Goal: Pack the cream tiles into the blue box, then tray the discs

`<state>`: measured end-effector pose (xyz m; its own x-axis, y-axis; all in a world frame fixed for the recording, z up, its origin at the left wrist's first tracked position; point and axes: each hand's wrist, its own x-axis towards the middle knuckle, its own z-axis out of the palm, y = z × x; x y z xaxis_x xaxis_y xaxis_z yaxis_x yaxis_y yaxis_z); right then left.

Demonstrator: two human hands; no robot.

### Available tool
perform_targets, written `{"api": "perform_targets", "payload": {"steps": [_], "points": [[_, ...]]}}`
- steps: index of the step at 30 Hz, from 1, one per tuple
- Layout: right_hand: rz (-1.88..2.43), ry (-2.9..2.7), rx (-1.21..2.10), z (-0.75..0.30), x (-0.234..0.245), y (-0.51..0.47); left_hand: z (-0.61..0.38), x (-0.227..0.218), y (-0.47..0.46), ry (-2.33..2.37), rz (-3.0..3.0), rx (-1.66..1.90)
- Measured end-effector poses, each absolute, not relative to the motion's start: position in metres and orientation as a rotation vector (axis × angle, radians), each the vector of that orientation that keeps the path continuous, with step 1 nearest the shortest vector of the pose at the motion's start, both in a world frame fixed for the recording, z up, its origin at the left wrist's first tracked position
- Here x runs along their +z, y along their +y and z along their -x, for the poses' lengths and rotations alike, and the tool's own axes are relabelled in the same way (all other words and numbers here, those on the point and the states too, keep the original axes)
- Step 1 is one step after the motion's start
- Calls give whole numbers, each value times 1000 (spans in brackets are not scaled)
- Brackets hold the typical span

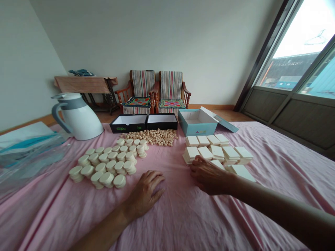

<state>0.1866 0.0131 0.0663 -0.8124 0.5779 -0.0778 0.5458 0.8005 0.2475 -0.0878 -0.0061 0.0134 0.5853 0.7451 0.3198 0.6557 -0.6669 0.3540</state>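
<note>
My left hand (146,193) rests on the pink cloth (172,216) with its fingers loosely stretched and nothing in them. To its left stand rows of stacked cream-coloured round discs (110,164). My right hand (209,175) is at the front left of several stacks of cream-coloured square pieces (231,153). Its fingers are curled together low by the near stacks, and the hand covers whatever they grip. Part of a square stack (242,171) shows beyond my right wrist.
Small round wooden beads (157,137) lie heaped before two black open boxes (131,129). A light-blue box (197,129) stands beside its leaning lid (226,124). At left are a white jug (82,120) and clear plastic bags (31,160). Two armchairs (171,85) stand behind.
</note>
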Motion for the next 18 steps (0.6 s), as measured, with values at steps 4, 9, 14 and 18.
{"api": "perform_targets", "payload": {"steps": [4,9,14,18], "points": [[-907,2863,282,-179,74,15,87,15,-7,1180,-2603,655],[-1005,2930,257,-158,82,36,87,15,-6,1195,-2575,635],[-1065,2833,341,-150,65,59,87,14,-6,1179,-2560,618],[-1050,2804,361,-157,62,61,88,13,-6,1171,-2564,621]]}}
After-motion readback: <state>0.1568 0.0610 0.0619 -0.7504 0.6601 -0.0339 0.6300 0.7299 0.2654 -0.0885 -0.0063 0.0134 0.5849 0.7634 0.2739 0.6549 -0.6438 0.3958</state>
